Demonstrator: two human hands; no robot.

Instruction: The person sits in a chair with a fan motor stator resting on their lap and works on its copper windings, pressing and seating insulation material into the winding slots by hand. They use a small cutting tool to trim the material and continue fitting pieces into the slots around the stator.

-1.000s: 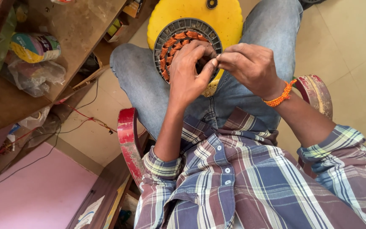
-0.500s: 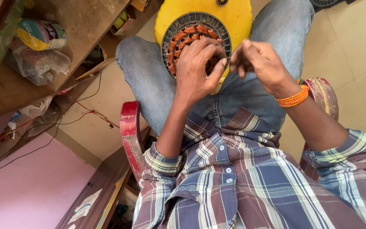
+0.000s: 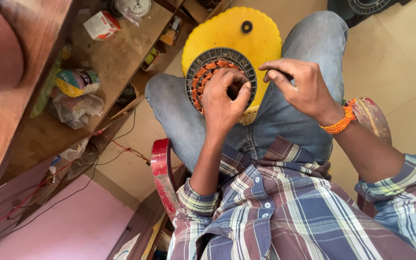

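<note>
On your lap, your left hand (image 3: pixel 222 98) still pinches the coils (image 3: pixel 203 79) in the yellow disc (image 3: pixel 232 36). Your right hand (image 3: pixel 302 86) has pulled away, fingers pinched; wire unclear.

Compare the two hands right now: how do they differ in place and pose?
The left hand lies on the grey ring with copper coils, fingers curled into its middle; the right hand is held off to the side, above the yellow disc and the jeans. The left hand's grip seems closed on the coil area; the right pinches thumb and forefinger, and whether anything is between them is too small to tell. The right wrist bears an orange band; the left is bare. Both come from plaid sleeves.
</note>
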